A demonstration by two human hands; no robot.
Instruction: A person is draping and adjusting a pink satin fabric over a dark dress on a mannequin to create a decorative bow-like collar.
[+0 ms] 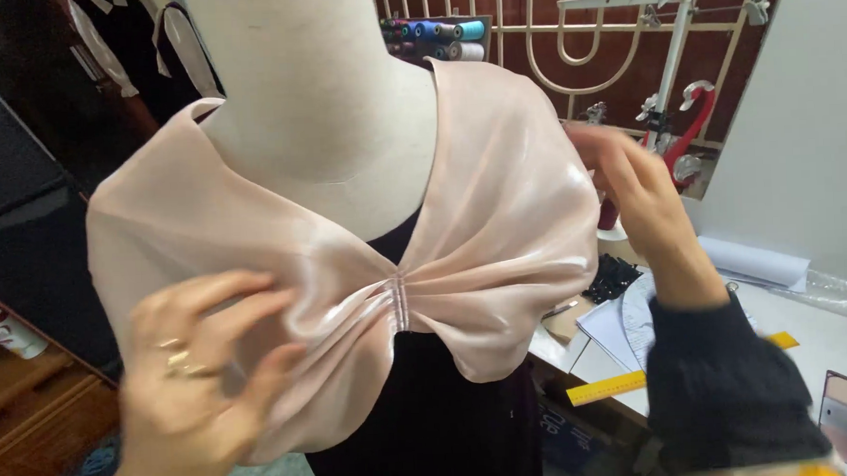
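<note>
Mannequin (322,90), cream-coloured, stands at centre frame wearing a dark garment (432,428) under a pale pink satin collar piece (498,206). The collar piece drapes over both shoulders and gathers at the chest into a tight pleated knot (401,304), so that it spreads like a bow to either side.

Left hand (196,372): raised in front of the lower left lobe of the satin, fingers curled and touching the fabric's folded edge; a ring shows on one finger. The grip is loosely closed against the cloth, though whether it actually pinches the fabric cannot be told.

Right hand (641,195): blurred, in a dark sleeve (725,387), positioned at the outer edge of the satin on the mannequin's other shoulder. Fingers are partly extended; the state of its grip cannot be told.

Surroundings: a white table (827,330) lies to the right, carrying papers (618,329), a yellow ruler (606,388) and a small black object (611,277). Thread spools (443,37) sit on a rack behind the mannequin's neck. A red metal window grille (577,41) fills the background. A wooden shelf (31,398) holds a white cup (9,334) at lower left.
</note>
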